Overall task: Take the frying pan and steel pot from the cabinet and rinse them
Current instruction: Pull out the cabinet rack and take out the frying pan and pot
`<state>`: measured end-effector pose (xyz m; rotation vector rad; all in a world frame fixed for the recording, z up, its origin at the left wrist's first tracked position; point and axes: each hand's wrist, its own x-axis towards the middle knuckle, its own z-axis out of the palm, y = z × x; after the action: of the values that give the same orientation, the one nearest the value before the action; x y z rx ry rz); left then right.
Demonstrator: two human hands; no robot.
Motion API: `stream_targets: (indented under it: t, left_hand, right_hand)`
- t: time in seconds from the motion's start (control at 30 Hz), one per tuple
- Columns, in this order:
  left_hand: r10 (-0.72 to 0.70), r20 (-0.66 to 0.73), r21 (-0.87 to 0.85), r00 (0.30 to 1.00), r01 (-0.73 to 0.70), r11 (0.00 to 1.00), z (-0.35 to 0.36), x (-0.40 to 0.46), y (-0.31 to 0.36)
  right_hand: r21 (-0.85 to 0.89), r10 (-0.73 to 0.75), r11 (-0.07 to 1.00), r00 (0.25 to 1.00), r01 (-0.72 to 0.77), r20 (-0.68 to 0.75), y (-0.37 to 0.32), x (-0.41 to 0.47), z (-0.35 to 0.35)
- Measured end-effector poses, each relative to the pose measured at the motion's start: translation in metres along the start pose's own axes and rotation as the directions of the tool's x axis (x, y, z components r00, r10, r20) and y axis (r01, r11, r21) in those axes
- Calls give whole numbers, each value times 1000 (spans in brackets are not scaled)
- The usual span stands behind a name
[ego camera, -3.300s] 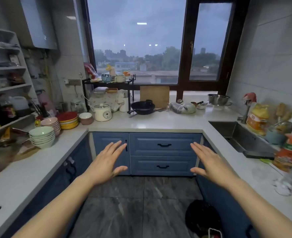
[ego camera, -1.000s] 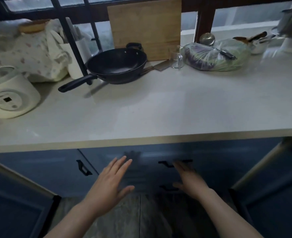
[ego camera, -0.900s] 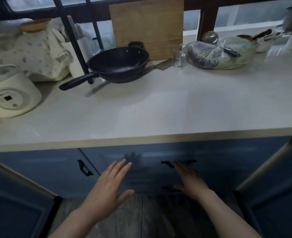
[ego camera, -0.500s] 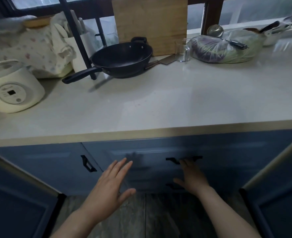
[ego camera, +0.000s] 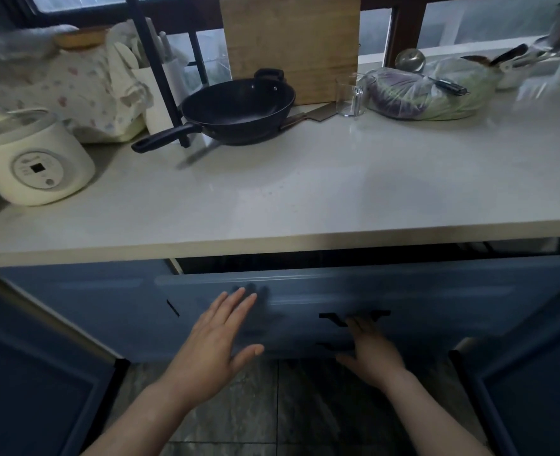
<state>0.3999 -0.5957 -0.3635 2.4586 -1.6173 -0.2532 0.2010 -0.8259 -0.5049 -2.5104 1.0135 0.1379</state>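
Half a second earlier the upper drawer (ego camera: 354, 291) had sat flush under the countertop (ego camera: 305, 205); now a dark gap showed along its top edge, so it had begun sliding out toward me. My right hand (ego camera: 370, 350) was at five o'clock in my view, its fingers hooked up behind the black pull (ego camera: 354, 315) and drawing on it. My left hand (ego camera: 216, 347) hovered at seven o'clock with fingers straight and spread, holding nothing, close to the drawer front, though I could not tell if it touched. I judged this the opening step only: the gap was too narrow and dark to show any steel pot inside, so nothing was retrieved yet. A black frying pan (ego camera: 239, 110) stood on the countertop at twelve o'clock, handle pointing toward nine, against a wooden cutting board (ego camera: 292, 44); whether it was the one wanted I could not say. The white rice cooker (ego camera: 32, 162) at ten o'clock carried a small panel, but its markings were too blurred to read, and I found no legible writing elsewhere.
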Motion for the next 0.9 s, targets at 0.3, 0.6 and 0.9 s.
stream_targets:
  t: [0.3,0.6,0.9]
  left_hand:
    - [-169,-50,40,984,171,984,17,-21,6]
    - [-341,-10,36,940,341,939,29,-51,11]
    - [-346,27,30,938,345,938,34,-101,28]
  right_hand:
    - [126,-77,974,795,189,-602,-5,-117,-30]
    - [-67,307,930,866,-360,-395,43,-138,-102]
    - [-70,392,904,884,-422,-256,34,-195,-96]
